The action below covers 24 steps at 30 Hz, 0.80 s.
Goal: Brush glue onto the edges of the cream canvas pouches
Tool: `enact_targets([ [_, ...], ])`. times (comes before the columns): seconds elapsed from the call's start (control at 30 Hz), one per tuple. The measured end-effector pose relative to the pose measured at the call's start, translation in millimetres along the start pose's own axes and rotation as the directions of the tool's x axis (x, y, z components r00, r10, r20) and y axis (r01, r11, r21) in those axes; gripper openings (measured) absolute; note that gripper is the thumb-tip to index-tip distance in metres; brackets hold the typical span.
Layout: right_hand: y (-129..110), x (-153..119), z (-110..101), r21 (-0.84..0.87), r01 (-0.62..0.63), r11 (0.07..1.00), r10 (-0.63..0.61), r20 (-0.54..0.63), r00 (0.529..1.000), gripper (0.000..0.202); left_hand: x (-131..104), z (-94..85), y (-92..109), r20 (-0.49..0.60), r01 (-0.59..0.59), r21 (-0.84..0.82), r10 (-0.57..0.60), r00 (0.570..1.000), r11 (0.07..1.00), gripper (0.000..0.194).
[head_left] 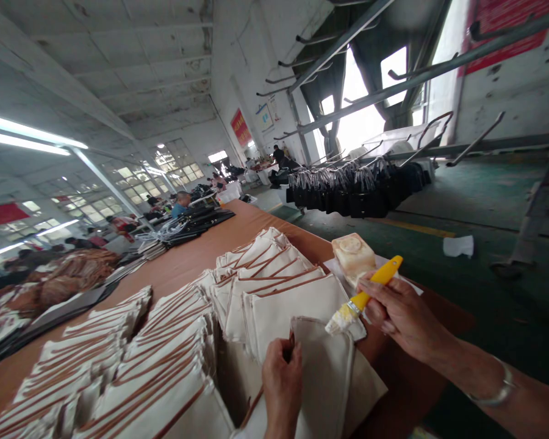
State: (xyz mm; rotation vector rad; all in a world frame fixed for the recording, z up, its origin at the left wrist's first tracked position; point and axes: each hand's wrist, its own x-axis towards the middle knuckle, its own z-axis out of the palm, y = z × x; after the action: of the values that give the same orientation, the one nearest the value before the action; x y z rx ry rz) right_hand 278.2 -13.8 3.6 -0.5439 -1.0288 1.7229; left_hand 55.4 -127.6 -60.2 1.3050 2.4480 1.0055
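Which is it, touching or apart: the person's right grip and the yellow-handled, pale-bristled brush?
Touching. The head view shows the right grip closed directly around the yellow-handled brush.

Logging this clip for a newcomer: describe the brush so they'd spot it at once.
Find the brown table, then the right hand near its right edge. That hand grips the brush, whose bright yellow handle stands out from the pale pieces nearby.

Big metal rack (366, 100), lots of hooks (480, 142)

Black things (366, 202) hang from the rack in a row (squashed together). A white scrap (458, 246) lies on the green floor (494, 189). Long lights (27, 129) shine on the left, and a person in blue (180, 210) is farther back. A red banner (241, 127) is on the wall (251, 61).
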Motion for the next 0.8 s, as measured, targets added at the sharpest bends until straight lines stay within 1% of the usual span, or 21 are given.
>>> enact_targets([
  [0.13,4.9,-5.9,-5.2,0.022,-0.014,1.000,0.014,-0.015,1.000,0.033,-7.3,-3.4,-3.0,0.049,-0.021,0.106,0.016,0.999,0.994,0.020],
  [0.27,8.0,-9.6,-17.5,0.040,-0.041,0.998,0.042,-0.035,0.999,0.029,-17.5,-1.9,-5.9,0.111,-0.092,0.273,0.063,0.992,0.958,0.029],
  [0.33,8.5,-10.3,-21.4,0.032,-0.039,0.999,0.040,-0.042,0.998,0.030,-21.1,-1.7,-4.8,0.094,-0.104,0.313,0.078,0.992,0.944,0.032],
  [0.43,7.8,-11.1,-21.8,0.029,-0.032,0.999,0.034,-0.046,0.998,0.030,-22.4,-3.5,1.6,0.056,-0.042,0.325,0.025,0.998,0.945,0.031],
  [0.53,6.6,-11.7,-18.5,0.045,-0.037,0.998,0.039,-0.043,0.998,0.029,-18.5,-5.8,10.7,0.050,0.001,0.253,-0.014,0.999,0.968,0.033],
  [0.63,6.7,-10.8,-15.8,0.051,-0.042,0.998,0.044,-0.046,0.998,0.031,-8.6,-4.7,16.2,0.021,0.069,0.075,-0.070,0.997,0.995,0.039],
  [0.7,7.5,-9.1,-14.9,0.052,-0.034,0.998,0.037,-0.043,0.998,0.035,1.2,-1.1,16.2,0.013,0.116,-0.030,-0.115,0.993,0.993,0.045],
  [0.8,8.0,-5.6,-13.2,0.031,-0.030,0.999,0.031,-0.037,0.999,0.039,16.0,5.8,12.9,0.055,0.120,-0.119,-0.114,0.992,0.986,0.049],
])
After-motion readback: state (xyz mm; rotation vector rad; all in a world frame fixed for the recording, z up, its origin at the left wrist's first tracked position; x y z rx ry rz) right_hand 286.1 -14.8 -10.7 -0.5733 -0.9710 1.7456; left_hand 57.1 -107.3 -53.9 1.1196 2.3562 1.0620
